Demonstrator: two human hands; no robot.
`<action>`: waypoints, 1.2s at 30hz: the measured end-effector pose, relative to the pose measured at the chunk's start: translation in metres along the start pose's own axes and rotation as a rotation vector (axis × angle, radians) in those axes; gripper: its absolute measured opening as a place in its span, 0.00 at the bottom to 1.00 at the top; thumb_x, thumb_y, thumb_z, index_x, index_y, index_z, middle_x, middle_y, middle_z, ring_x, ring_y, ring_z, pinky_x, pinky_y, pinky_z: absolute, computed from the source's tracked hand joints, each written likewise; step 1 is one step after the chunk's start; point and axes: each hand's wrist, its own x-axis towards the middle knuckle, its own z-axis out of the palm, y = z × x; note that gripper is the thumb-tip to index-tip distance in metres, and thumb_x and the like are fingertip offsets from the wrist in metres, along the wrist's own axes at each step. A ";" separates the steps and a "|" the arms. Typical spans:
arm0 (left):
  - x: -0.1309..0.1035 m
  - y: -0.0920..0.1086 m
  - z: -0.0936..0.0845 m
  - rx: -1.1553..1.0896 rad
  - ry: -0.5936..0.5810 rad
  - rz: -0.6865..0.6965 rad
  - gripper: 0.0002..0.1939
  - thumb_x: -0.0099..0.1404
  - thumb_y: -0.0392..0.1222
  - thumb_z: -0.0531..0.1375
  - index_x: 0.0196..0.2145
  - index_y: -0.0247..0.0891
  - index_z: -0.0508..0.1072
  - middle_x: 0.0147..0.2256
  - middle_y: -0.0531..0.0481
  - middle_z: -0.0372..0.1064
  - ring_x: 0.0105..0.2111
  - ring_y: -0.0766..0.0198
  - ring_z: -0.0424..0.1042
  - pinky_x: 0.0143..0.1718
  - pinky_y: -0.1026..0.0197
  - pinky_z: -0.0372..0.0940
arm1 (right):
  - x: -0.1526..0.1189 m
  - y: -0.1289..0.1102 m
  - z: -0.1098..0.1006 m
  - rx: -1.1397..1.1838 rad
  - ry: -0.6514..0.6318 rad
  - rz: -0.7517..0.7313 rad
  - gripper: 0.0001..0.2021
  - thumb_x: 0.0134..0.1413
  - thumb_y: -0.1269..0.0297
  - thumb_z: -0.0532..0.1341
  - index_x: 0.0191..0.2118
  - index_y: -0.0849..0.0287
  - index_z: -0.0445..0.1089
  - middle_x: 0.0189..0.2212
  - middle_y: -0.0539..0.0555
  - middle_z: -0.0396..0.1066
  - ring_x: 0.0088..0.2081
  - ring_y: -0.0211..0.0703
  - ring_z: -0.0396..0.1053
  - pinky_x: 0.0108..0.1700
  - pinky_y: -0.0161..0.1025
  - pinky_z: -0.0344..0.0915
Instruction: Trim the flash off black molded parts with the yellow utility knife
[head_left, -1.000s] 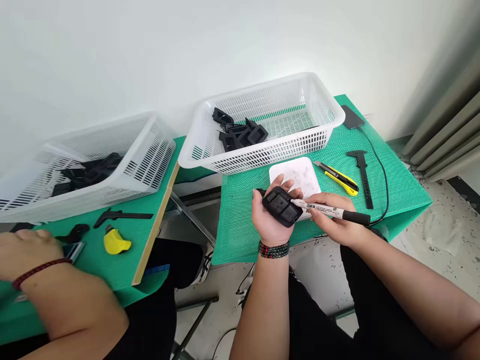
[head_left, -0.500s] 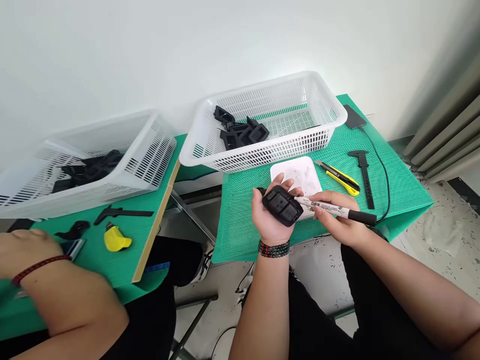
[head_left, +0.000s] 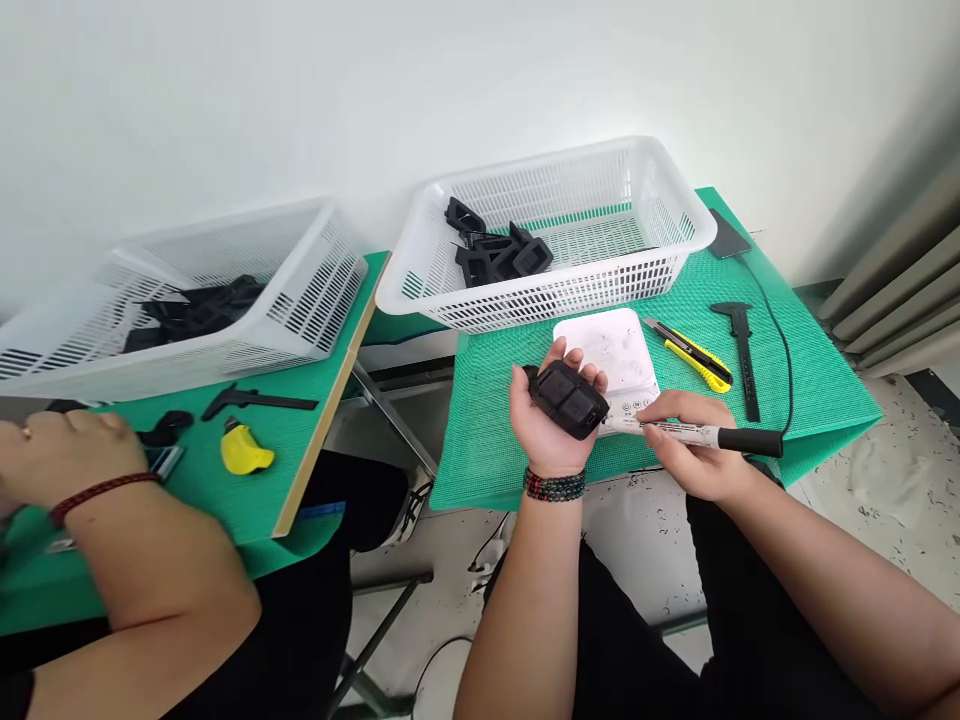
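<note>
A black plastic part [head_left: 570, 398] lies in my left hand [head_left: 551, 430], the palm up and the fingers curled around its far side. My right hand [head_left: 694, 450] pinches a white marker with a black end [head_left: 697, 434], its tip pointing left, a short way from the part's right edge. Behind the part is a white scale [head_left: 611, 350] with dark specks on its top. A yellow utility knife [head_left: 694, 360] and a black caliper [head_left: 742, 360] lie on the green mat [head_left: 487, 400], beyond my right hand.
A white basket [head_left: 562, 290] holding black parts stands at the back. A black pad [head_left: 727, 235] with a cable lies at the right. On the left table are another basket [head_left: 300, 340], a caliper [head_left: 259, 400], a yellow tool [head_left: 246, 450] and another person's arm [head_left: 157, 550].
The marker and my right hand have moved right, away from the black part. The part has tilted slightly in my left hand. The whole view has shifted a little.
</note>
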 end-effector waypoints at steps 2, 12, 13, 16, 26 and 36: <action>0.000 0.000 0.001 -0.050 0.013 -0.008 0.29 0.75 0.59 0.45 0.43 0.39 0.78 0.36 0.47 0.75 0.30 0.66 0.74 0.39 0.61 0.72 | 0.002 -0.001 0.001 -0.012 -0.020 -0.024 0.05 0.62 0.69 0.63 0.41 0.57 0.76 0.30 0.54 0.78 0.29 0.43 0.75 0.30 0.39 0.71; 0.001 -0.001 0.003 -0.240 0.147 -0.010 0.27 0.77 0.54 0.44 0.38 0.35 0.75 0.32 0.48 0.72 0.30 0.69 0.73 0.41 0.63 0.73 | 0.005 -0.003 0.002 0.014 -0.073 -0.059 0.08 0.63 0.71 0.62 0.45 0.56 0.76 0.32 0.55 0.78 0.31 0.43 0.75 0.33 0.39 0.73; 0.001 -0.001 0.003 -0.244 0.156 -0.009 0.26 0.77 0.53 0.44 0.37 0.35 0.75 0.32 0.48 0.71 0.30 0.69 0.73 0.42 0.62 0.73 | 0.004 -0.003 0.002 0.019 -0.082 -0.059 0.08 0.63 0.71 0.62 0.46 0.56 0.75 0.32 0.55 0.78 0.32 0.43 0.75 0.34 0.40 0.73; 0.000 -0.001 0.004 -0.260 0.185 0.003 0.26 0.78 0.52 0.43 0.35 0.34 0.73 0.31 0.48 0.70 0.30 0.69 0.73 0.44 0.61 0.73 | 0.003 -0.002 0.004 0.029 -0.094 -0.051 0.09 0.63 0.71 0.63 0.47 0.56 0.76 0.34 0.56 0.78 0.34 0.44 0.76 0.35 0.40 0.74; -0.001 -0.001 0.006 -0.305 0.261 0.005 0.26 0.77 0.55 0.44 0.33 0.35 0.70 0.31 0.49 0.67 0.27 0.71 0.71 0.44 0.62 0.72 | 0.004 -0.001 0.007 0.022 -0.151 -0.084 0.10 0.64 0.71 0.63 0.49 0.57 0.76 0.35 0.58 0.79 0.36 0.45 0.78 0.38 0.41 0.75; -0.004 0.013 0.003 -0.150 0.158 0.134 0.22 0.75 0.55 0.47 0.31 0.39 0.68 0.29 0.52 0.66 0.27 0.69 0.70 0.43 0.61 0.70 | 0.002 -0.009 -0.004 -0.115 -0.146 -0.071 0.06 0.61 0.71 0.60 0.36 0.57 0.75 0.23 0.51 0.74 0.22 0.38 0.70 0.25 0.34 0.66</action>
